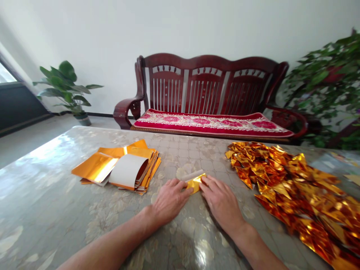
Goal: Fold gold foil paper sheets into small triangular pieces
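Observation:
A small gold foil sheet [194, 181], partly folded with its white back showing, lies on the glossy table [56, 187]. My left hand [168, 200] presses its left edge with the fingertips. My right hand [221, 200] presses its right edge, fingers flat on the table. Both hands pinch the foil between them. A stack of flat gold sheets [120, 168] lies to the left, its top sheet curled to show white. A large heap of folded gold pieces [295, 183] spreads to the right.
A dark red wooden bench [208, 93] with a red patterned cushion stands behind the table. A potted plant [67, 88] is at the far left, and leafy plants [329, 82] at the right. A window is at the left edge.

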Demonstrator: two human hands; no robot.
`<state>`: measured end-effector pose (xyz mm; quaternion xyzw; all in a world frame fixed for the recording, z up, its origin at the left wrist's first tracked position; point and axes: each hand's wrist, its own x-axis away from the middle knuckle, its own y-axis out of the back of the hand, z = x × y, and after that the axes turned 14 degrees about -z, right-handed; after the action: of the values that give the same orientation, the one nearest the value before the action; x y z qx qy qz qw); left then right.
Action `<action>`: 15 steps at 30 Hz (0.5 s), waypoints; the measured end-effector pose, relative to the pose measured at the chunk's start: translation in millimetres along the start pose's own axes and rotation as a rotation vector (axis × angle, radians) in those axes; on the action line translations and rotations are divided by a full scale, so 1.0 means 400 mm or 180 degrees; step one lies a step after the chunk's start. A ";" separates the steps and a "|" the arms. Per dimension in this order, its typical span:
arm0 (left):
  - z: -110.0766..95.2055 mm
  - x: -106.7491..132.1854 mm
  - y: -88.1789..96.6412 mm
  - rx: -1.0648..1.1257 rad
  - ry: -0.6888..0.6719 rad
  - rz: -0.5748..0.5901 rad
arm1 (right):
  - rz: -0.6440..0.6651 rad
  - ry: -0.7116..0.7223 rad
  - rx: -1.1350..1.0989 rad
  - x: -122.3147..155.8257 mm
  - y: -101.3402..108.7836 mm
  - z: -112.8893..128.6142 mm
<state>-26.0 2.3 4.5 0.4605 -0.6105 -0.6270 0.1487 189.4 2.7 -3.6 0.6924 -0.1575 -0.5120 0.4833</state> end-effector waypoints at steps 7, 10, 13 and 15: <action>0.037 -0.022 -0.026 0.0389 0.0281 -0.0108 | -0.0029 0.0563 -0.0405 -0.034 -0.003 0.020; 0.045 -0.027 -0.029 0.0482 0.0271 -0.0160 | -0.0167 0.0695 -0.0226 -0.037 -0.017 0.024; 0.051 -0.031 -0.026 0.0500 0.0205 -0.0180 | -0.0358 0.0808 -0.0059 -0.031 -0.030 0.026; 0.058 -0.033 -0.021 0.0490 0.0113 -0.0193 | -0.0461 0.0792 -0.0004 -0.026 -0.038 0.026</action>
<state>-33.3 28.4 -1.6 0.4998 -0.6400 -0.5742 0.1046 171.6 12.1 -10.4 0.7598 -0.0457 -0.4558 0.4613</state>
